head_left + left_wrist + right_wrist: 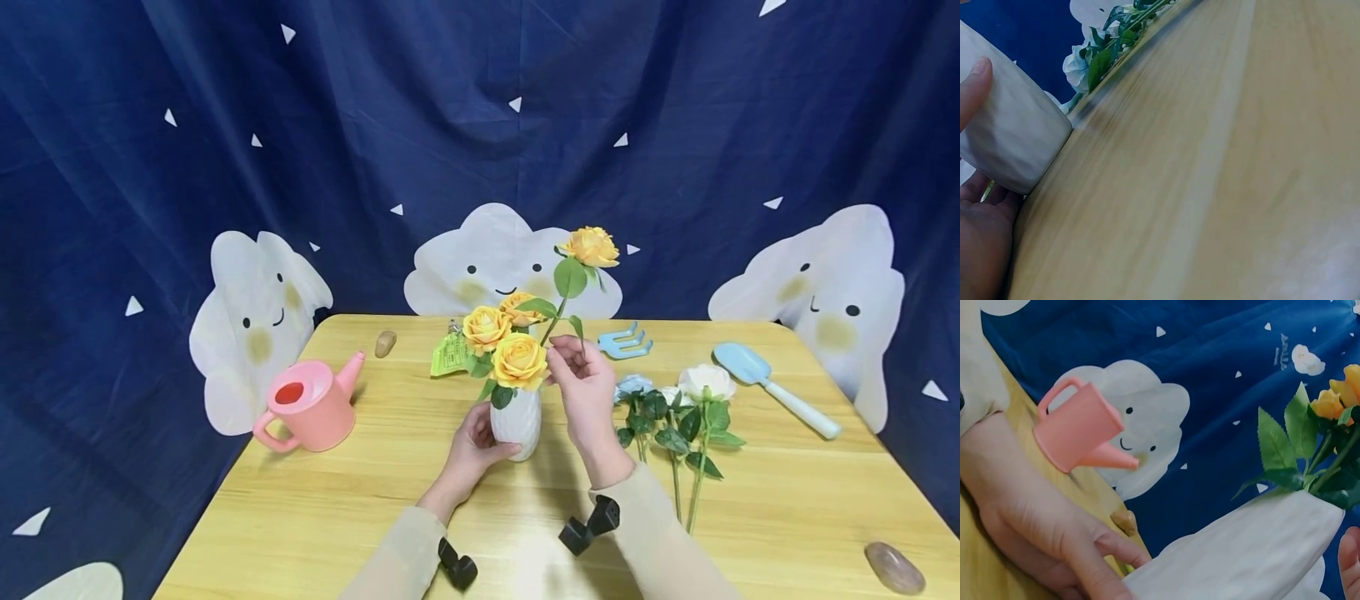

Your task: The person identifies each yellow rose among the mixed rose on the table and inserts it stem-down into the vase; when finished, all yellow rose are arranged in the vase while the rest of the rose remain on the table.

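Note:
A white textured vase (517, 427) stands upright on the wooden table, with three yellow roses (520, 360) bunched at its mouth. My left hand (474, 450) grips the vase low down, thumb across its near side; the left wrist view shows the thumb on the vase wall (1016, 119). Beside the mouth, my right hand (588, 400) pinches the leafy stem of another yellow rose (592, 247), which leans right and rises above the others. The lower end of that stem is hidden behind the blooms and fingers. Green leaves (1275, 440) spread over the vase rim in the right wrist view.
A pink watering can (315, 408) stands at the left, near a brown stone (386, 343). Behind the vase lies a green packet (450, 356). To the right are a blue hand rake (626, 342), white roses (707, 382), a pale blue rose (633, 385), a blue trowel (776, 387) and another stone (895, 568).

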A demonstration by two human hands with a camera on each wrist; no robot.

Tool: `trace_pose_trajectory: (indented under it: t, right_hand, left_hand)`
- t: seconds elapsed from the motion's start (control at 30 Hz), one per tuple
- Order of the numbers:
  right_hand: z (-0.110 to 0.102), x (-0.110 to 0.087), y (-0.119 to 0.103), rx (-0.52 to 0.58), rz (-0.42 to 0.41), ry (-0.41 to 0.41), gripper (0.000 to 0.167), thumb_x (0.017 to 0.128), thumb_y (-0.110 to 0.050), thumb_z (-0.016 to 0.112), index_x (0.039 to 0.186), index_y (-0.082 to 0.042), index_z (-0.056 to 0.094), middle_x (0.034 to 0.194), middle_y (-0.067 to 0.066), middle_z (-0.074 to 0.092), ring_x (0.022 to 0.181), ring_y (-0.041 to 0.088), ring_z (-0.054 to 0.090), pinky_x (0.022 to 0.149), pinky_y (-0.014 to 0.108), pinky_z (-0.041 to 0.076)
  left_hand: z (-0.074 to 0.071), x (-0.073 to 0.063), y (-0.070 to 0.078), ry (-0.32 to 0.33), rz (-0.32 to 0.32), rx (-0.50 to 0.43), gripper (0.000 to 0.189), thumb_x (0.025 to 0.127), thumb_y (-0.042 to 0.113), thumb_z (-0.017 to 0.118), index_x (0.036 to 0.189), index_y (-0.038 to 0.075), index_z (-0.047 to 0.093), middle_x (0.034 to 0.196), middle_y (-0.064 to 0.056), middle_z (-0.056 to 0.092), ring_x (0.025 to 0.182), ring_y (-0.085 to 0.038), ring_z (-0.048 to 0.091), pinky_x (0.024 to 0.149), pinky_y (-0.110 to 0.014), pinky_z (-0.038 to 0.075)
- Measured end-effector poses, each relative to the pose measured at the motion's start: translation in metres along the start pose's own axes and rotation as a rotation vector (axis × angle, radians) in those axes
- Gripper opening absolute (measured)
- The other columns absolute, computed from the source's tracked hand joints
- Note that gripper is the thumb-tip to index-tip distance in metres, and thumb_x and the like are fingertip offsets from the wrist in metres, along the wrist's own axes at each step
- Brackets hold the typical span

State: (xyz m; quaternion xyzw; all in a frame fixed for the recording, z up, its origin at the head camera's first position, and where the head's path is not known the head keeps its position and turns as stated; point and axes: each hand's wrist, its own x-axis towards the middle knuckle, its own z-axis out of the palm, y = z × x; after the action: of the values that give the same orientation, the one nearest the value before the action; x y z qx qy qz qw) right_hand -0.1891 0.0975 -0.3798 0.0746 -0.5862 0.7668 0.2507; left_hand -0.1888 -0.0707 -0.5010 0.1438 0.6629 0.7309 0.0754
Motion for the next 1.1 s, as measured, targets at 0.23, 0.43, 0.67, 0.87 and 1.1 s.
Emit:
trace_pose_trajectory:
  t: [0.23, 0.43, 0.67, 0.87, 1.1]
  right_hand:
    - [-0.001, 0.004, 0.001, -0.014, 0.031, -0.046, 0.019, 0.086, 0.000, 0.063, 0.104, 0.009, 0.061, 0.084, 0.010, 0.060, 0.068, 0.015, 0.057, 0.057, 0.027, 0.053]
    - [0.002, 0.010, -0.002, 0.023, 0.062, -0.073, 0.012, 0.086, -0.001, 0.064, 0.095, 0.007, 0.062, 0.092, 0.012, 0.064, 0.070, 0.015, 0.059, 0.060, 0.026, 0.053]
    - [-0.001, 0.006, 0.002, 0.003, 0.095, -0.046, 0.009, 0.083, 0.011, 0.059, 0.083, 0.003, 0.063, 0.080, 0.005, 0.064, 0.065, 0.016, 0.059, 0.058, 0.028, 0.053]
    - [-0.002, 0.003, 0.003, -0.004, 0.107, -0.046, 0.024, 0.080, 0.018, 0.053, 0.083, -0.003, 0.064, 0.073, 0.001, 0.061, 0.064, 0.014, 0.056, 0.057, 0.026, 0.051]
    - [-0.008, 0.004, 0.005, 0.015, 0.113, -0.075, 0.031, 0.082, 0.013, 0.058, 0.079, -0.016, 0.068, 0.080, 0.000, 0.065, 0.071, 0.012, 0.058, 0.059, 0.028, 0.052]
  left_hand:
    - [-0.002, 0.000, -0.001, 0.000, 0.002, 0.000, 0.066, 0.074, 0.005, 0.078, 0.130, 0.007, 0.042, 0.130, -0.009, 0.053, 0.123, -0.021, 0.044, 0.106, -0.038, 0.032]
    - [-0.002, 0.000, 0.000, -0.007, -0.002, -0.002, 0.065, 0.075, 0.005, 0.077, 0.129, 0.007, 0.042, 0.129, -0.009, 0.053, 0.123, -0.021, 0.045, 0.106, -0.038, 0.032]
    - [-0.001, 0.001, -0.001, -0.011, 0.012, -0.001, 0.065, 0.074, 0.005, 0.077, 0.130, 0.007, 0.042, 0.130, -0.009, 0.053, 0.123, -0.021, 0.044, 0.106, -0.039, 0.032]
    - [-0.002, 0.002, 0.000, -0.022, 0.014, -0.002, 0.065, 0.075, 0.005, 0.077, 0.130, 0.007, 0.042, 0.130, -0.009, 0.053, 0.123, -0.021, 0.044, 0.106, -0.039, 0.032]
    - [-0.001, 0.001, -0.002, -0.012, 0.009, -0.006, 0.066, 0.074, 0.004, 0.077, 0.130, 0.006, 0.041, 0.130, -0.010, 0.053, 0.124, -0.022, 0.043, 0.106, -0.039, 0.031]
